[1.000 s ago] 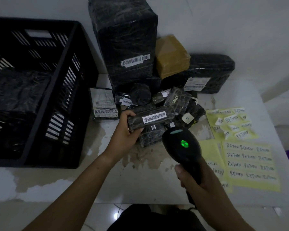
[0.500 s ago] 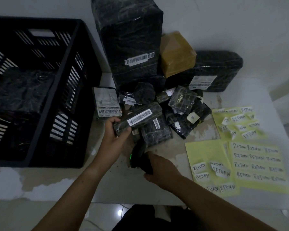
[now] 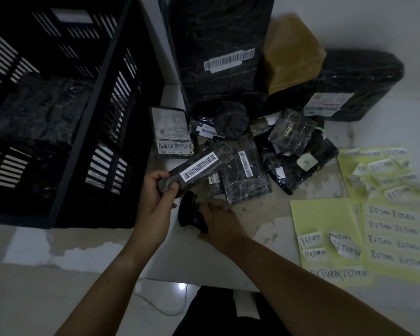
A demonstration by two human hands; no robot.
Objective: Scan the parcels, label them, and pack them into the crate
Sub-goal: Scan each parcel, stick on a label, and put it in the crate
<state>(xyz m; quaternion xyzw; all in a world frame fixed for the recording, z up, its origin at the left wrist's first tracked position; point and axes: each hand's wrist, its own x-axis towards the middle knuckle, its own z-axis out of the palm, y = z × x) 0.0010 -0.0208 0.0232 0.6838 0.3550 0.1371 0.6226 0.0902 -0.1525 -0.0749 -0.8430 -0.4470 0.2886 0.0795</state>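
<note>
Head view: the black crate (image 3: 98,98) stands left of the left hand (image 3: 155,202), which grips one end of a long wrapped parcel (image 3: 200,167) — barcode up, above the pile. Just right of it, the scanner (image 3: 187,213) lies on the desk (image 3: 260,215), the right hand (image 3: 220,223) curled round it — yellow label sheets (image 3: 325,221) sit further right.

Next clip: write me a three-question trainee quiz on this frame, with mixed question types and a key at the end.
1. True or false: the black slatted plastic crate holds no parcels.
2. The right hand grips: A) a tape roll B) the black handheld scanner C) a pen.
3. Fill in: the left hand grips a long black-wrapped parcel whose white label shows a ____.
Key: 1 false, a black-wrapped bundle lies inside; 2 B; 3 barcode.
</note>
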